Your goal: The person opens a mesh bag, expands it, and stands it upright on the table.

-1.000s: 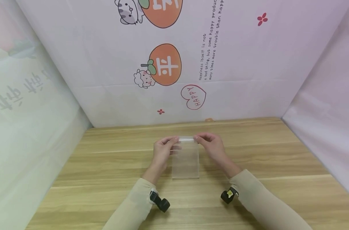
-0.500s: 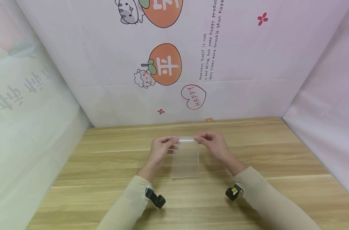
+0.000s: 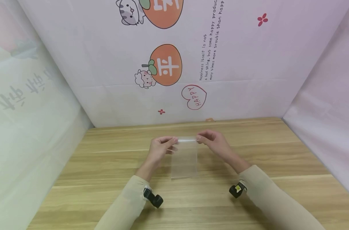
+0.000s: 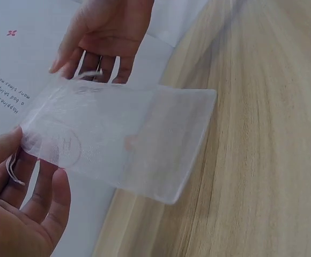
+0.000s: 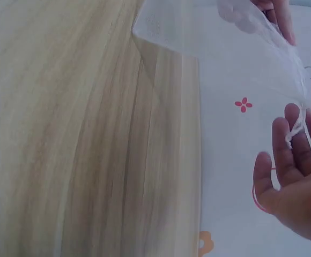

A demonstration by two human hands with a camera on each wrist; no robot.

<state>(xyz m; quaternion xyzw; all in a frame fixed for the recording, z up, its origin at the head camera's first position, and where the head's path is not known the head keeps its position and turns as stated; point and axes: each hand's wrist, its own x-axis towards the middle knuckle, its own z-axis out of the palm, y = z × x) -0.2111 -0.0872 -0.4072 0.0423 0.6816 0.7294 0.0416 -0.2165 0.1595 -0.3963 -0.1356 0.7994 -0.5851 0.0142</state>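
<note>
"Since the printed cloth wall and the wood-grain table only frame the scene, what are the hands doing?"

"Pinching, both of them. The left hand grips one end of the rim between thumb and finger, its other fingers spread beneath; the right hand pinches the opposite end."

"And the pouch?"

"Between them over the table's far part, body towards the person. I can't tell whether its mouth is parted."

"What might go wrong?"

"Fabric that light could slip from a fingertip hold, I'd say. Uneven pulling could bunch the rim to one side, and a hard tug might strain the weave."

"What's it made of?"

"Sheer white mesh, by its look: a flat rectangle, faintly glossy, crinkled near the rim, with the wall's heart print showing through. Smallest is a thin white cord, trailing at one end, which could snag on a finger."
</note>
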